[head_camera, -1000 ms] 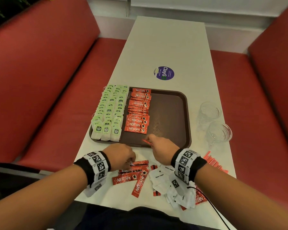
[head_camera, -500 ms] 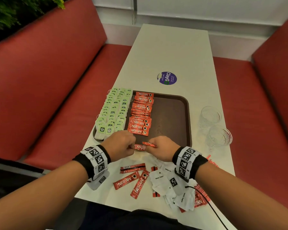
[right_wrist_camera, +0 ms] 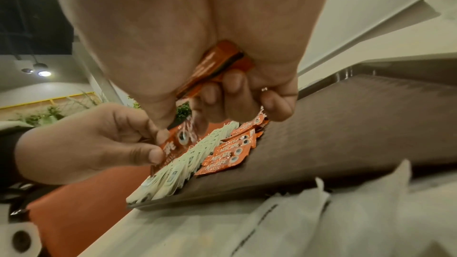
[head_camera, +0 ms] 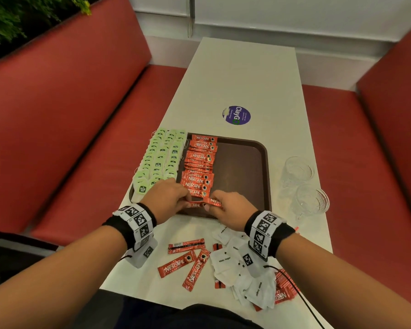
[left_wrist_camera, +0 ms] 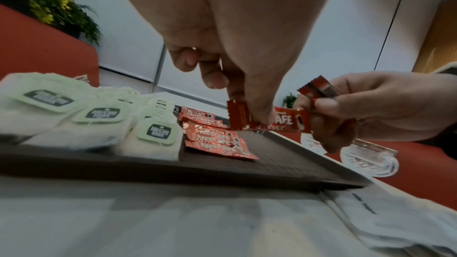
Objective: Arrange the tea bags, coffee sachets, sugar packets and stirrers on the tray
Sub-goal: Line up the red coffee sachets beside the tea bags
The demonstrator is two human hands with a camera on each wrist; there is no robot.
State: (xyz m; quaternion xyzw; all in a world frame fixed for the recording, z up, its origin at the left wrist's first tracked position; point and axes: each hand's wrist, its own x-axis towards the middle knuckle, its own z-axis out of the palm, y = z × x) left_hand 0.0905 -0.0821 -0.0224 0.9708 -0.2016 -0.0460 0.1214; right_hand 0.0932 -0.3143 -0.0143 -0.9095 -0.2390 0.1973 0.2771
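Observation:
On the brown tray (head_camera: 247, 167), green-tagged tea bags (head_camera: 161, 157) fill the left side in rows, and red coffee sachets (head_camera: 201, 165) form a column beside them. Over the tray's near edge both hands hold one red sachet (head_camera: 201, 204) level. My left hand (head_camera: 180, 200) pinches its left part (left_wrist_camera: 237, 116). My right hand (head_camera: 220, 205) grips the right end and holds at least one more sachet (left_wrist_camera: 319, 87) in its curled fingers (right_wrist_camera: 232, 89). Three loose sachets (head_camera: 185, 262) and white sugar packets (head_camera: 226, 264) lie on the table near me.
Two clear glasses (head_camera: 297, 172) stand on the table right of the tray. Thin red stirrers (head_camera: 287, 283) lie partly under the sugar packets and my right wrist. A round purple sticker (head_camera: 236, 115) marks the white table beyond the tray. Red benches run along both sides.
My left hand rose from the loose sachets on the table to the tray's near edge and took hold of the sachet my right hand carries. Both hands now hold it a little further over the tray.

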